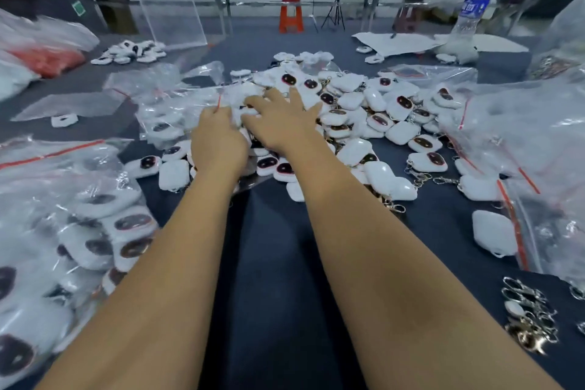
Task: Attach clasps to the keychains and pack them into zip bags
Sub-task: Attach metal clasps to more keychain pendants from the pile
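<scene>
**Both hands reaching into the keychain pile, left hand at a zip bag**

At far left, filled zip bags (63,231) lie heaped on the dark blue table (272,263), each packed with white plush keychains showing dark oval faces; behind them sits a bag of red-orange contents (47,62), and further back a small cluster of loose keychains (129,52) beside a clear acrylic sheet (171,13); flat empty zip bags (72,106) lie spread on the cloth near these.

The left hand (218,139) is extended forward, its fingers curled and pinched on the red-striped mouth of a clear zip bag (177,111) that already holds several keychains; the bag lies on the left flank of the pile.

The right hand (281,120), just beside the left, rests palm down on the main pile of keychains (364,117), fingers straight and spread apart; whether anything is held under the palm I cannot tell.

The pile occupies the table centre; several pieces carry metal chains and clasps at its near right edge (421,174).

At right, more clear bags (522,142) with red seal strips are stacked; a loose bunch of silver and gold clasps (528,313) lies at the near right corner; a water bottle (471,6) stands at the far right; an orange stool (290,14) stands beyond the table.
</scene>
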`<state>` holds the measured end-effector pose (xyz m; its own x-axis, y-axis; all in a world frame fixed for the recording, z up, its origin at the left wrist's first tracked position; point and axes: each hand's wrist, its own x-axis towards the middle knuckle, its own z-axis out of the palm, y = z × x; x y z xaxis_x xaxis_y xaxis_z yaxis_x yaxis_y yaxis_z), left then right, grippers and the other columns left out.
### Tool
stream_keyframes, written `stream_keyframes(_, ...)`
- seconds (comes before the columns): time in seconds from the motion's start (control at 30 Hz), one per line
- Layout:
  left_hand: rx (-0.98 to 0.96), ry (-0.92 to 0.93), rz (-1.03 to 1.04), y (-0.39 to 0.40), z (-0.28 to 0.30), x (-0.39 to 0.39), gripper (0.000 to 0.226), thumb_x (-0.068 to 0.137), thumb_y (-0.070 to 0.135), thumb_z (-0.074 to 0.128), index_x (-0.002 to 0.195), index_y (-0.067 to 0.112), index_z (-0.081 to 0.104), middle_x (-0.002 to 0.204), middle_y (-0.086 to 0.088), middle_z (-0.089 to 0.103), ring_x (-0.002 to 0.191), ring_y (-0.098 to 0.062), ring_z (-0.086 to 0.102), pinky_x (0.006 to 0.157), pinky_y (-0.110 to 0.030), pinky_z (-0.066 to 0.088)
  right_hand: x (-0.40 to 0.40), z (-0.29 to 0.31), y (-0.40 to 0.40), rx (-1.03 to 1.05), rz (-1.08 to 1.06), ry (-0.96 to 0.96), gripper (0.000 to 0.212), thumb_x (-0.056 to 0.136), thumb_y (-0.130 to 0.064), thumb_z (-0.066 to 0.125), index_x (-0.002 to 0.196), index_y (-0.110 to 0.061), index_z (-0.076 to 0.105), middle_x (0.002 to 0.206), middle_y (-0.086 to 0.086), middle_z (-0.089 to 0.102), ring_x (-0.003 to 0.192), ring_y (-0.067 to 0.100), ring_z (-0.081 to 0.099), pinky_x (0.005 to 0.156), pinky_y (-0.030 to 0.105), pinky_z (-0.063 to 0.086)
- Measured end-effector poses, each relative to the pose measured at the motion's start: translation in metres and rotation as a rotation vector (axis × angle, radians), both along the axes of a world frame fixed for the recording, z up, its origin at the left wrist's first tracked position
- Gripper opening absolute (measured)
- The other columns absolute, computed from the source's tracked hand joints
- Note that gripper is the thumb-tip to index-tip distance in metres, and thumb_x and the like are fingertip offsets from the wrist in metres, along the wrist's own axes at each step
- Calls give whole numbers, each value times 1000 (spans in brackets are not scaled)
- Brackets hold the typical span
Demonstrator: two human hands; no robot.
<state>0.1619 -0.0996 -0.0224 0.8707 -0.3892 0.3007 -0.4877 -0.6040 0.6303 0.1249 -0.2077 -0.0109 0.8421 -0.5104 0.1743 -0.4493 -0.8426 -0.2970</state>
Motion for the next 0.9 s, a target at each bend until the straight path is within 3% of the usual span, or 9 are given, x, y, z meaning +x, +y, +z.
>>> stream_keyframes(0.1, 7, -50, -1, -2, 0, -10, 20, 83, -3, 43, 88, 8, 60, 111, -16, 59, 102, -39, 56, 63, -32, 32, -16, -3, 1, 15, 1, -110, 38, 94, -47, 35, 124, -40, 58, 141, -6, 44, 139, 31, 25, 109, 68, 9)
stream_keyframes(0.2, 45, -57, -36, -3, -1, -28, 39, 87, 2, 43, 117, 11, 66, 122, -14, 63, 111, -36, 57, 76, -34, 39, -39, -5, 1, -17, -3, -87, 36, 95, -46, 36, 119, -39, 62, 141, -6, 46, 141, 27, 23, 112, 62, 15)
stream_keyframes(0.3, 13, -54, -51, 3, -3, -54, 42, 88, 5, 41, 118, 16, 67, 124, -10, 64, 112, -31, 57, 75, -30, 32, -65, -7, 5, -69, -14, -63, 38, 96, -44, 35, 122, -36, 62, 140, -3, 47, 142, 26, 23, 112, 59, 17)
stream_keyframes(0.43, -106, 150, -132, 13, -5, -80, 45, 84, 5, 41, 115, 21, 70, 117, -2, 69, 104, -25, 61, 79, -33, 47, -104, -8, 9, -46, -16, -92, 37, 96, -37, 37, 120, -30, 64, 133, 0, 52, 136, 27, 31, 110, 48, 30)
stream_keyframes(0.53, -463, 458, -184, 23, -2, -92, 42, 86, 3, 43, 109, 22, 72, 104, -2, 73, 87, -16, 68, 70, -27, 53, -127, -4, 13, -40, -98, -3, 39, 97, -36, 34, 119, -36, 66, 141, -4, 50, 143, 29, 24, 115, 61, 13)
stream_keyframes(0.63, -796, 597, -79, 39, 9, -96, 18, 89, 11, 59, 99, 14, 74, 67, 12, 65, 54, -1, 57, 59, -16, 51, -141, -5, 36, -161, -199, 24, 41, 100, -39, 30, 130, -42, 58, 158, -5, 30, 149, 33, 10, 107, 72, -11)
stream_keyframes(0.73, -913, 646, -79, 55, 18, -91, 16, 88, 9, 62, 98, 15, 73, 99, -6, 72, 60, -4, 54, 64, -25, 52, -148, -6, 75, -350, -126, -146, 37, 99, -33, 37, 127, -27, 60, 141, 2, 48, 136, 29, 34, 111, 59, 15)
stream_keyframes(0.8, -916, 508, -58, 64, 21, -87, 33, 89, -2, 51, 108, 14, 73, 112, -6, 71, 78, -7, 64, 73, -23, 53, -147, -8, 104, -373, 60, -190, 33, 95, -32, 40, 112, -19, 65, 118, 5, 60, 115, 29, 51, 90, 41, 33)
stream_keyframes(0.9, -892, 222, 99, 76, 26, -90, 39, 87, -4, 48, 108, 16, 73, 107, 3, 72, 106, -13, 66, 93, -22, 52, -145, -22, 133, -277, 215, -53, 40, 93, -48, 42, 124, -30, 59, 137, 0, 51, 128, 26, 43, 101, 49, 29)
